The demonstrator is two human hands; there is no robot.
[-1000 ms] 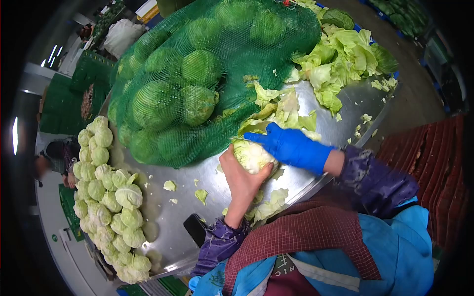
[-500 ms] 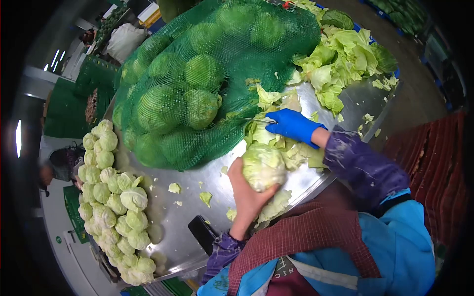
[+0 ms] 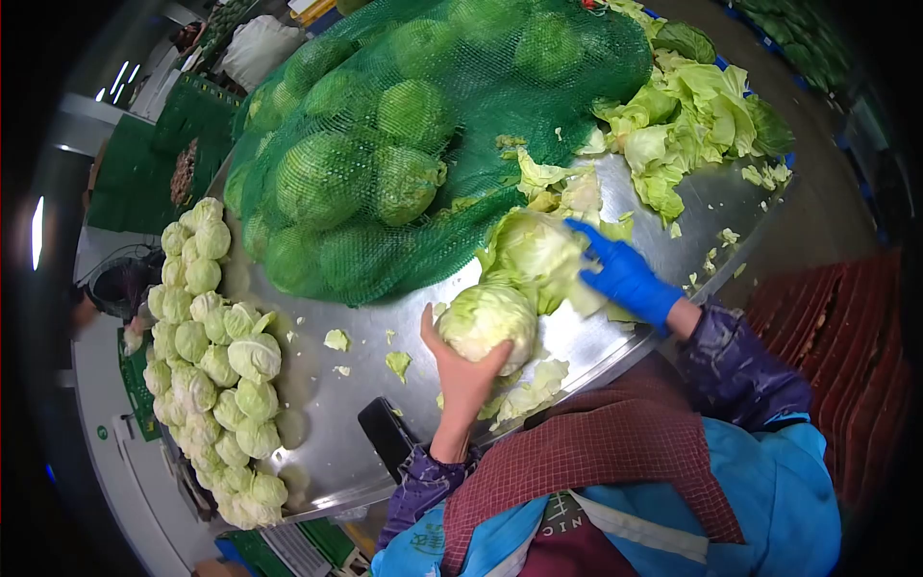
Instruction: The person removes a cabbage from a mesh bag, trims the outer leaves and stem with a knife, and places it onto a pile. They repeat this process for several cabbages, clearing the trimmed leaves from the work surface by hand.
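Observation:
My bare left hand (image 3: 463, 370) cups a trimmed cabbage head (image 3: 490, 325), thumb and fingers spread around its near side. The head is pale green and round, held low over the metal table (image 3: 361, 322). My right hand (image 3: 630, 281), in a blue glove, has its fingers stretched and spread. Its fingertips are right at the edge of a large, pale, cupped cabbage leaf (image 3: 540, 245), partly blurred, which lies over other peeled leaves beyond the head. No knife shows in this view; the underside of the gloved hand is hidden.
A green mesh sack (image 3: 365, 183) of large cabbages fills the far side of the table. Trimmed cabbages (image 3: 221, 361) are stacked along the left edge. A heap of outer leaves (image 3: 687, 120) lies at the far right. A black phone (image 3: 386, 433) rests near my left forearm.
The gloved hand has moved right and its fingers have spread; the knife seen in it earlier no longer shows. A cupped leaf now lies beyond the head. My left hand has shifted slightly left.

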